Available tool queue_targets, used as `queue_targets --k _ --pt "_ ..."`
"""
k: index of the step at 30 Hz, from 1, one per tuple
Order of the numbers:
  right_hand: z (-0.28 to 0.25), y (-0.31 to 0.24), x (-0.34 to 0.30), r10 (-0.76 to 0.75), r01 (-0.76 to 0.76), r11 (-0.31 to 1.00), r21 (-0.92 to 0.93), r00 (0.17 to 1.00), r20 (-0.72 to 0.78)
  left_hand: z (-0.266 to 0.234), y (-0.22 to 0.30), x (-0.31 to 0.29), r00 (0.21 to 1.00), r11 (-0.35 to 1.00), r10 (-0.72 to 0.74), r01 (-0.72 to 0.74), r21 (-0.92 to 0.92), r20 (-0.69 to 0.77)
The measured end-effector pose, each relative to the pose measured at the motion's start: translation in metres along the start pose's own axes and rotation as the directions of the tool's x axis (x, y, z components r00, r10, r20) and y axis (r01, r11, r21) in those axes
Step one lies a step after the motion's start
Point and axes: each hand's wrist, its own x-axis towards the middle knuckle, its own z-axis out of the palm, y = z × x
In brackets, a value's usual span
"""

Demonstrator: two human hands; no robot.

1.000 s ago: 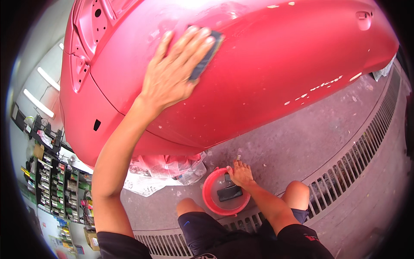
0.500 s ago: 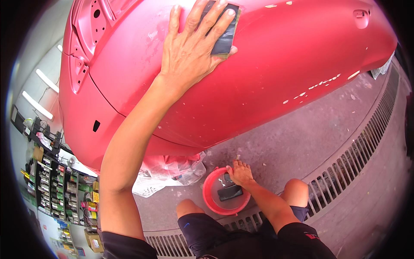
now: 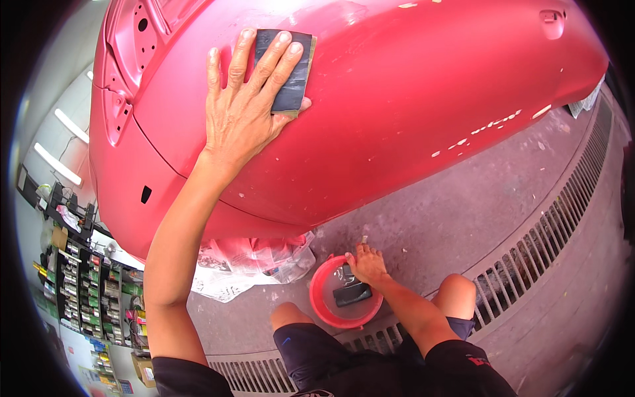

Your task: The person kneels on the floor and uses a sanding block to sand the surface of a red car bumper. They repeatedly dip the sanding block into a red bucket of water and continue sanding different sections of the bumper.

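My left hand (image 3: 241,109) lies on the upper side of a red car body (image 3: 370,126). Under its fingers is a dark grey sheet of sandpaper (image 3: 291,89), with the thumb at the sheet's right edge. The ring and little fingers are spread out beside the sheet, on the paint. Down at the floor, my right hand (image 3: 369,266) is closed over the rim of a red bucket (image 3: 320,306). Cloudy water and a black block (image 3: 352,294) show inside, with another dark piece partly hidden near the hand.
Bare, chipped patches (image 3: 486,126) mark the lower car side. Plastic sheeting (image 3: 264,268) hangs below the body at left. A slotted drain grate (image 3: 529,258) curves across the floor behind the bucket. Shelves of cans (image 3: 86,291) stand at far left.
My left hand has slid left and a little toward me across the paint, carrying the sandpaper with it. My right hand has stayed at the bucket rim.
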Motion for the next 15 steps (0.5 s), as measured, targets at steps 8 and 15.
queue_targets --k 8,15 --pt "-0.009 -0.002 -0.002 0.013 -0.014 0.999 0.042 0.999 0.030 0.001 0.008 0.018 0.998 0.998 0.060 -0.061 -0.011 -0.025" --pt "-0.007 -0.007 -0.004 -0.001 0.000 1.000 0.027 0.999 0.053 0.007 0.019 0.036 0.990 0.980 0.130 -0.135 -0.145 -0.046"
